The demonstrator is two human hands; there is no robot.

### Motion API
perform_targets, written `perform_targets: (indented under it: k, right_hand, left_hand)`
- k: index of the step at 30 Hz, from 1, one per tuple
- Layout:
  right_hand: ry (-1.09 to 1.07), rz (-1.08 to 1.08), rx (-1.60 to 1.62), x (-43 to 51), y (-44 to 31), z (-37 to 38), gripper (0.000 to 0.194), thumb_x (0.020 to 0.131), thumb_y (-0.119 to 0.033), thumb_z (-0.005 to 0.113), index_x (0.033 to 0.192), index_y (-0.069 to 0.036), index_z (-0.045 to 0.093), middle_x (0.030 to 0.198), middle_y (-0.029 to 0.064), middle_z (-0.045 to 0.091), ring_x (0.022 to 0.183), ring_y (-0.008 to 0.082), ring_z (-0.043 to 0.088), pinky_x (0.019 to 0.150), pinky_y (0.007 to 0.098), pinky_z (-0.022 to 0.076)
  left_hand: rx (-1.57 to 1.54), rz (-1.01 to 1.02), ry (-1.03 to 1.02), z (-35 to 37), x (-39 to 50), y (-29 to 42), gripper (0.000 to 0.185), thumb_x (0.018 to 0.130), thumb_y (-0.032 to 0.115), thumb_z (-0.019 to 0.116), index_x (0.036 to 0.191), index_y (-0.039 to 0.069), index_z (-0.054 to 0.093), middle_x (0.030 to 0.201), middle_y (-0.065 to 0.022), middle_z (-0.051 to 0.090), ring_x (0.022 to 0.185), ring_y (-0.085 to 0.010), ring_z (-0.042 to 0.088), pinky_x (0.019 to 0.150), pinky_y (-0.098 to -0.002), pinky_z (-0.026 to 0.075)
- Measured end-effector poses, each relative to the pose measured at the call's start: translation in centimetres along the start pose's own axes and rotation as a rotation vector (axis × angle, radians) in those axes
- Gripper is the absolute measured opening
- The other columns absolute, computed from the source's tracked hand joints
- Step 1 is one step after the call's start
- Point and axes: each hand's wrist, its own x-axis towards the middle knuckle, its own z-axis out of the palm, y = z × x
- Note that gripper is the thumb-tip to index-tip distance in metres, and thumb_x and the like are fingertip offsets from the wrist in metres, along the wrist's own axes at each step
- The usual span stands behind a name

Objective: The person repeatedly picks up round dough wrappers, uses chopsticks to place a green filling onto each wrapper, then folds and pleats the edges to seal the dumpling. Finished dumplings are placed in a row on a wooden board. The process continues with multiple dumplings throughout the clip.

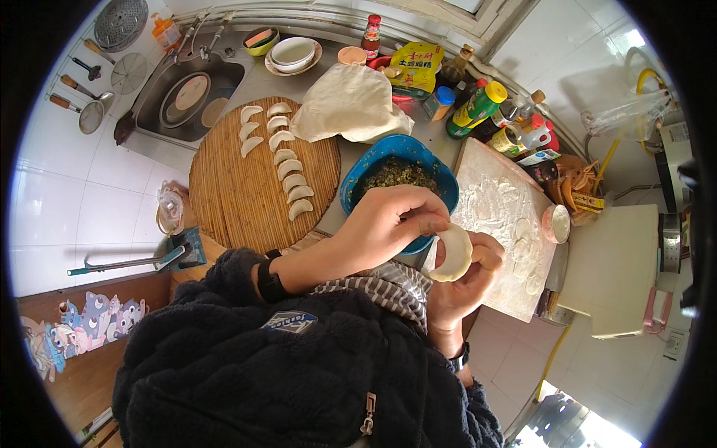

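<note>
Between my two hands is a folded, crescent-shaped dumpling [455, 255]. My left hand [392, 215] pinches its upper end with thumb and fingers. Curled fingers of my right hand [468, 280] hold its lower and right side. Just beyond my left hand stands a blue plastic basin [353, 173] with chopped green filling [400, 175] in it; my hand hides part of its near side. To the left, several finished dumplings [289, 168] lie in two rows on a round mat of woven stalks [235, 185].
A floured board [482, 207] with several flat dough wrappers [524, 249] and a small bowl [556, 223] lies to the right. White cloth [347, 103] sits behind the basin. Seasoning bottles [476, 109] line the wall. A sink [190, 98] is at the far left.
</note>
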Motion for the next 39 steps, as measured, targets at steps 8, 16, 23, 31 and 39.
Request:
perform_targets:
  k: [8, 16, 23, 31, 39]
  right_hand:
    - [0.004, 0.044, 0.051, -0.3, 0.4, 0.0, 0.041, 0.080, 0.006, 0.079, 0.102, -0.007, 0.046, 0.108, 0.0120, 0.059, 0.095, 0.0210, 0.059, 0.083, 0.0315, 0.0490]
    - [-0.015, 0.084, 0.200, -0.7, 0.7, 0.2, 0.038, 0.084, 0.003, 0.077, 0.107, -0.005, 0.047, 0.111, 0.0140, 0.059, 0.099, 0.0207, 0.060, 0.087, 0.0322, 0.0499]
    - [-0.017, 0.130, 0.263, -0.9, 0.4, 0.3, 0.035, 0.088, 0.003, 0.073, 0.112, -0.002, 0.048, 0.114, 0.0165, 0.062, 0.101, 0.0205, 0.061, 0.088, 0.0319, 0.0515]
    - [-0.060, 0.191, 0.283, -0.9, -0.1, 0.0, 0.033, 0.092, 0.002, 0.070, 0.119, 0.000, 0.050, 0.120, 0.0160, 0.061, 0.105, 0.0186, 0.061, 0.091, 0.0310, 0.0523]
    - [-0.075, 0.282, 0.345, -1.1, -0.2, -0.3, 0.036, 0.096, -0.011, 0.072, 0.124, 0.002, 0.054, 0.123, 0.0126, 0.060, 0.110, 0.0182, 0.060, 0.098, 0.0319, 0.0497]
  left_hand:
    - [-0.037, 0.052, 0.036, 0.4, 0.3, -0.2, 0.011, 0.094, 0.007, 0.069, 0.099, -0.003, 0.069, 0.090, -0.0110, 0.071, 0.081, -0.0202, 0.069, 0.073, -0.0309, 0.054]
    - [0.249, 0.270, 0.051, -0.2, 1.0, -0.1, 0.008, 0.087, -0.002, 0.071, 0.095, -0.001, 0.068, 0.087, -0.0102, 0.069, 0.079, -0.0238, 0.068, 0.071, -0.0321, 0.053]
    - [0.268, 0.287, 0.039, -0.2, 1.1, 0.5, 0.009, 0.085, -0.004, 0.071, 0.093, -0.001, 0.068, 0.087, -0.0101, 0.069, 0.081, -0.0249, 0.068, 0.072, -0.0329, 0.054]
    - [0.267, 0.300, -0.014, -0.6, 1.1, 0.9, 0.012, 0.086, -0.004, 0.071, 0.097, 0.000, 0.068, 0.088, -0.0102, 0.069, 0.083, -0.0248, 0.068, 0.072, -0.0337, 0.054]
    - [0.231, 0.371, -0.013, -0.8, 1.2, 0.9, 0.013, 0.085, -0.005, 0.073, 0.096, 0.001, 0.069, 0.088, -0.0074, 0.069, 0.082, -0.0227, 0.069, 0.071, -0.0323, 0.054]
